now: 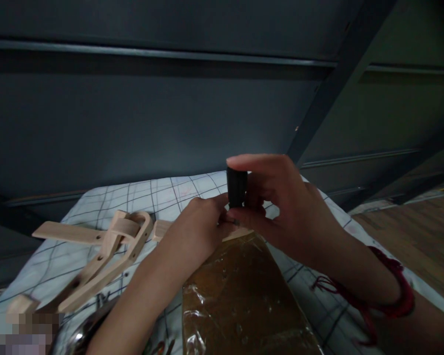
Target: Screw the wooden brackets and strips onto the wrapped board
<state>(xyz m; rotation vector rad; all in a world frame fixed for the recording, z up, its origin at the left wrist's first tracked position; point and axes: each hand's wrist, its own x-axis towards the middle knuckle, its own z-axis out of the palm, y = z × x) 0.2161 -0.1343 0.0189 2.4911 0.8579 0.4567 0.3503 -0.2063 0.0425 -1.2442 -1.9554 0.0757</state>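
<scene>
My right hand point(296, 212) grips the black handle of a screwdriver point(237, 188), which stands upright. Its index finger lies over the top of the handle, while thumb and other fingers close around the side. Just below, my left hand point(198, 227) has its fingers closed near the tool's lower end; what they pinch is hidden. Under both hands shows the edge of a pale wooden piece point(240, 232), at the far end of a brown board point(240, 296) wrapped in shiny clear plastic. The screwdriver's tip is out of sight.
Pale wooden parts with drilled holes point(122, 241) lie to the left on a white checked cloth point(170, 195). A small wooden block point(162, 229) sits behind my left wrist. Some dark shiny object point(85, 330) is at lower left. Grey metal panels point(151, 113) rise behind the cloth.
</scene>
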